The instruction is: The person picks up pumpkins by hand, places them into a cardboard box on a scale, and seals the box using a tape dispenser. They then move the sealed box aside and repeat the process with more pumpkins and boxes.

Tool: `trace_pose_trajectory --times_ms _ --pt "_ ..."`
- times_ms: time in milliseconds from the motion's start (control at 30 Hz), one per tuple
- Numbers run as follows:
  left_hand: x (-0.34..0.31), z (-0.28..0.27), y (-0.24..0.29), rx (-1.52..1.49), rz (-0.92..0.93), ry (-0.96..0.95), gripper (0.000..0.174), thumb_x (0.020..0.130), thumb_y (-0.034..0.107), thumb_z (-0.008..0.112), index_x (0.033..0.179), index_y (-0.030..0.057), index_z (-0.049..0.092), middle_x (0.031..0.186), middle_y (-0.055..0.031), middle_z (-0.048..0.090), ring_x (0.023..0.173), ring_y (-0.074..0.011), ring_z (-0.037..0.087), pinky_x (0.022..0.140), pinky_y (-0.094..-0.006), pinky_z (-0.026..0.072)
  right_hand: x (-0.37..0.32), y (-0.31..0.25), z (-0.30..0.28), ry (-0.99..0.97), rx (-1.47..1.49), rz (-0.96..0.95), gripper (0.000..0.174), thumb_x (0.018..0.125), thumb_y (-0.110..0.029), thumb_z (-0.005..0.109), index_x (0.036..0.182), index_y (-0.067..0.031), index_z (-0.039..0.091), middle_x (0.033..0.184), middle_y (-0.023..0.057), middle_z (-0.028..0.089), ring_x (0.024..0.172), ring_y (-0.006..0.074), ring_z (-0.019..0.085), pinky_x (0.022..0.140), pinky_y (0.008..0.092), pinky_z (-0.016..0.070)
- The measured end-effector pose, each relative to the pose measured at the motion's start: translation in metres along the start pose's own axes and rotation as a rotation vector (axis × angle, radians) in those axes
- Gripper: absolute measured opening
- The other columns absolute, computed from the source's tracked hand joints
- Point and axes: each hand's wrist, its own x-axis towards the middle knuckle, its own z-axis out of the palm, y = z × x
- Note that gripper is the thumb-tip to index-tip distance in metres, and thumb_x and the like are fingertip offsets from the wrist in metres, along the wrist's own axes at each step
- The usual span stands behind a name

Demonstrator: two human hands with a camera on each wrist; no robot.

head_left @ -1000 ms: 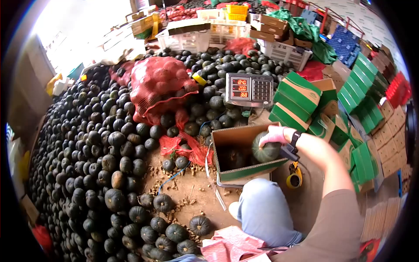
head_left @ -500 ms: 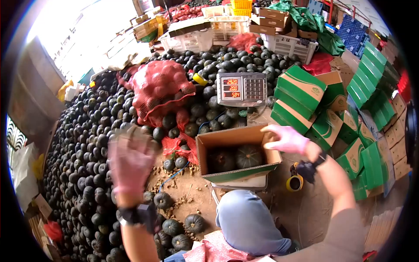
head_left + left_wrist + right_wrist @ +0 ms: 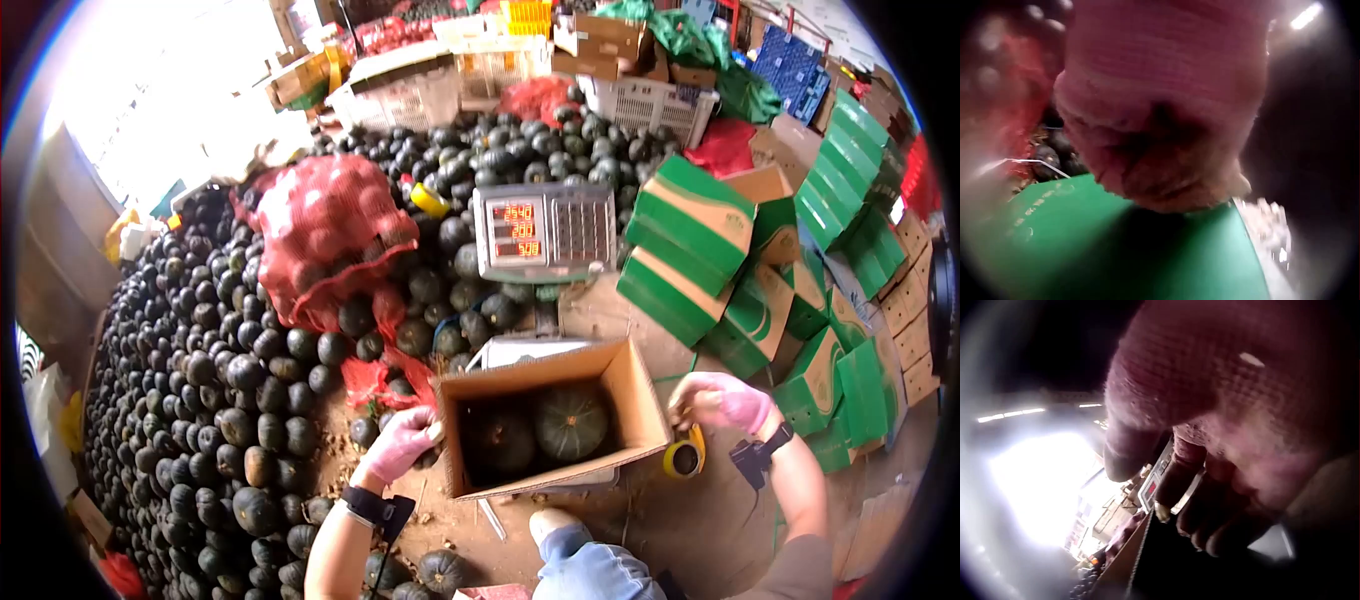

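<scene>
A heap of dark green squashes spreads across the left, with a red mesh sack toward the far side and green cartons piled at the right. In the middle sits an uncovered cardboard box, a scale display with lit digits beyond it. The gloved left hand has its fingers clamped on the box's left wall; the gloved right hand, fingers loosely bent and apart from the thumb, is just beside the right wall. Inside lie two ribbed squashes, side by side; a tape roll lies near the box's right corner.
</scene>
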Motion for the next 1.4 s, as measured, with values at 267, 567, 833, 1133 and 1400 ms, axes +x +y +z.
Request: trace_pose_trajectory --times_ms 267,567,833,1133,1400 --pt "0.032 0.044 0.029 0.798 0.104 -0.592 0.082 0.097 0.065 0.055 0.150 0.0035 0.043 0.130 -0.0279 0.057 0.118 -0.0417 0.061 0.099 -0.0458 0.0506 0.111 0.051 0.046 -0.380 -0.637 0.246 0.066 0.105 -0.041 0.054 0.156 -0.0028 0.037 0.152 0.0181 0.049 0.139 0.0275 0.049 0.116 0.0350 0.0391" --pt "0.020 0.073 0.021 0.897 0.323 -0.667 0.042 0.094 0.046 0.067 0.099 0.0047 0.071 0.078 -0.0169 0.068 0.075 -0.0392 0.068 0.067 -0.0467 0.0556 0.010 0.109 0.089 0.137 0.154 -0.275 0.105 0.080 -0.058 0.083 0.155 -0.0043 0.034 0.132 0.0183 0.062 0.123 0.0282 0.061 0.109 0.0432 0.0454" --pt "0.063 0.153 0.094 1.827 0.939 -0.119 0.087 0.077 0.063 0.072 0.148 0.0190 0.046 0.142 -0.0192 0.055 0.130 -0.0382 0.051 0.106 -0.0646 0.0402 0.057 0.134 0.089 1.218 -1.166 -0.412 0.145 0.050 -0.044 0.099 0.160 -0.0012 0.016 0.146 0.0246 0.037 0.136 0.0446 0.036 0.116 0.0546 0.0303" --pt "0.036 0.158 -0.018 1.580 0.446 0.053 0.085 0.099 0.065 0.039 0.154 -0.0001 0.036 0.162 -0.0253 0.031 0.150 -0.0502 0.024 0.117 -0.0700 0.0161 0.063 0.153 0.068 1.030 -0.980 -0.682 0.121 0.071 -0.064 0.083 0.156 -0.0019 0.024 0.152 0.0279 0.035 0.139 0.0436 0.038 0.116 0.0529 0.0311" --pt "0.085 0.192 -0.002 1.627 0.421 0.128 0.066 0.099 0.056 0.049 0.155 0.0226 0.044 0.158 -0.0191 0.039 0.145 -0.0487 0.033 0.106 -0.0817 0.0197 -0.022 0.273 -0.131 0.948 -0.917 0.878 0.069 0.072 -0.024 0.080 0.132 -0.0078 0.051 0.126 0.0239 0.067 0.120 0.0385 0.064 0.103 0.0433 0.0523"
